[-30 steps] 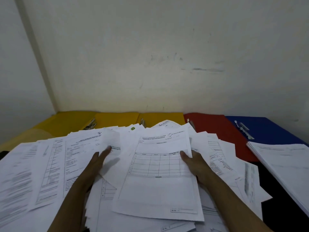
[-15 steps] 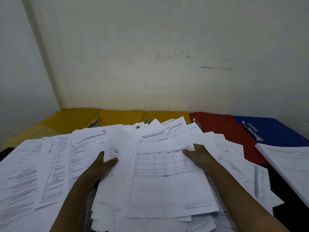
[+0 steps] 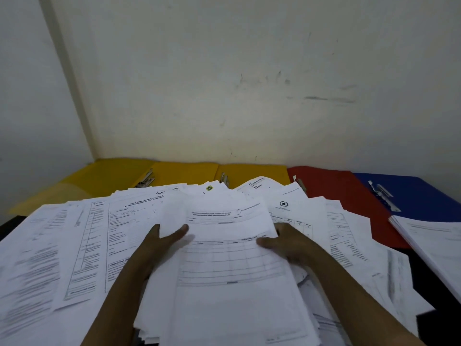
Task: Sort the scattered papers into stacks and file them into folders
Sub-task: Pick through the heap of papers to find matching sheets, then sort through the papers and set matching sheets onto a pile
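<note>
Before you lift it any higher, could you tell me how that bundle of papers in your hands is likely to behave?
The bundle of papers will probably sag, since the left hand and right hand grip only its sides. Its uneven lower edges suggest loose sheets that may slide apart. It looks thick, so likely fairly heavy.

Folders along the far edge of the desk (image 3: 439, 310): five. Three yellow folders (image 3: 109, 171) (image 3: 184, 172) (image 3: 254, 172) occupy the far left corner and centre; one red folder (image 3: 344, 193) and one blue folder (image 3: 419, 193) sit toward the far right. Metal fasteners visible: four. Loose sheets: too many and too overlapped to count. Hands: two.
</note>
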